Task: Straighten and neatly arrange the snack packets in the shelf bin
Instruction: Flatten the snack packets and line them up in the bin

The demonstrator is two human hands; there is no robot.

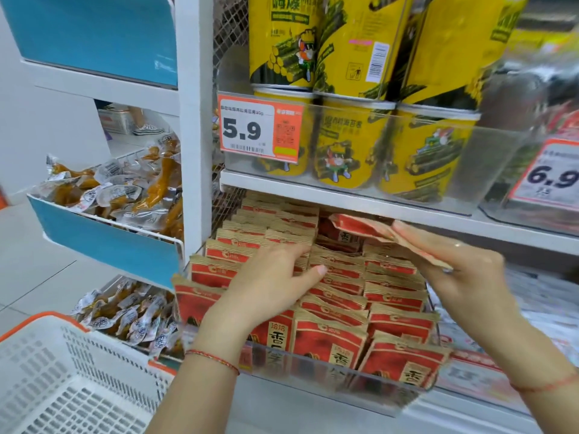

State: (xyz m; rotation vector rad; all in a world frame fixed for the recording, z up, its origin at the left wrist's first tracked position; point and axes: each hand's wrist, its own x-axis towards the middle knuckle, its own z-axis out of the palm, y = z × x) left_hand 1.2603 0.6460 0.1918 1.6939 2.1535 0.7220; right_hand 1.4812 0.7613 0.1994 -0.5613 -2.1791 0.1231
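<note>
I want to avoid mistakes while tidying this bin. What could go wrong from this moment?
1. The right hand holds a few red packets just under the shelf edge; they may catch on it and bend.
2. The left hand parts the standing packets; those rows could tip over.
3. The front packets lean on the clear bin front and might spill out.

This is a retail shop aisle. White shelves (pixel 376 195) carry clear bins of yellow seaweed-snack canisters (pixel 351 142) and red snack packets (pixel 332 339), with printed price tags (pixel 260 126) reading 5.9 and 6.9. A white plastic shopping basket (pixel 62 377) with an orange rim sits at lower left.
</note>
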